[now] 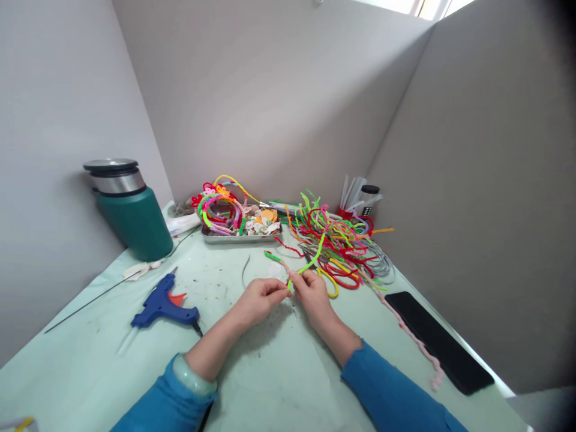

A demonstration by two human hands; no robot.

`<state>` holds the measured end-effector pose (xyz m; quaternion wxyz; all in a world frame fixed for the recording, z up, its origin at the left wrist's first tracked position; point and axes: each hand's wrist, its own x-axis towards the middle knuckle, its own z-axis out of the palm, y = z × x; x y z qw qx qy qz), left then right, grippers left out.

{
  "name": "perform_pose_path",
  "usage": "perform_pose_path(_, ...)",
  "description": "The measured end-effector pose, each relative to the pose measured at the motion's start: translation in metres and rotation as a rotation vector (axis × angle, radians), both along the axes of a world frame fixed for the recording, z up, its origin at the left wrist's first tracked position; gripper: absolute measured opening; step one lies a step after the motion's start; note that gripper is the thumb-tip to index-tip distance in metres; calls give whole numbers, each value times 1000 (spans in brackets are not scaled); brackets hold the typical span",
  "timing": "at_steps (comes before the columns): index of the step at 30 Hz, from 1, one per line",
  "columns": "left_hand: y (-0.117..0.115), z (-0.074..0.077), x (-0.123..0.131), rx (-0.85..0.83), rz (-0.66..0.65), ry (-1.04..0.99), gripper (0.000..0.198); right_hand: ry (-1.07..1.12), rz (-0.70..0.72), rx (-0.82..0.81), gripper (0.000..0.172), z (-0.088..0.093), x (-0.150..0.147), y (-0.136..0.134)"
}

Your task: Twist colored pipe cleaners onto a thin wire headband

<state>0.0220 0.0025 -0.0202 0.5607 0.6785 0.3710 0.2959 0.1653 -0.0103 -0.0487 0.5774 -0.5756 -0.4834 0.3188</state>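
My left hand point(260, 298) and my right hand point(311, 293) meet over the middle of the pale green table point(279, 372), fingers pinched together. Between them they hold a bright green pipe cleaner point(310, 259) that rises up and to the right, and a pink pipe cleaner point(282, 264) with a green tip that runs up and to the left. Both sleeves are blue, and a pale bangle point(192, 377) sits on the left wrist.
A blue glue gun point(164, 305) lies at the left. A green flask point(130, 210) stands at the back left. A metal tray point(243, 234) holds bent pipe cleaners and scraps. A heap of coloured pipe cleaners point(342, 246) lies right of it. A black phone point(438, 342) lies at the right edge beside a long pink pipe cleaner point(411, 336).
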Motion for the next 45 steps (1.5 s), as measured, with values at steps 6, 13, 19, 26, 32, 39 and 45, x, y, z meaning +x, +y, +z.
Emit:
perform_pose_path(6,3,-10,1,61,123,30,28,-2,8,-11,39,-5,2,3)
perform_pose_path(13,4,-8,0,180,258,38,26,-6,-19,-17,37,-5,-4,1)
perform_pose_path(19,7,-7,-1,139,305,130,28,-82,61,95,28,2,-8,-6)
perform_pose_path(26,1,-7,0,9,23,97,28,-153,-39,49,35,2,1,-3)
perform_pose_path(32,1,-6,0,98,54,147,28,-135,-59,20,36,3,2,-1)
perform_pose_path(39,6,-8,2,132,194,193,27,-139,-12,106,33,5,-5,-6)
perform_pose_path(45,1,-3,2,-109,90,55,32,-84,-70,56,34,5,4,-1)
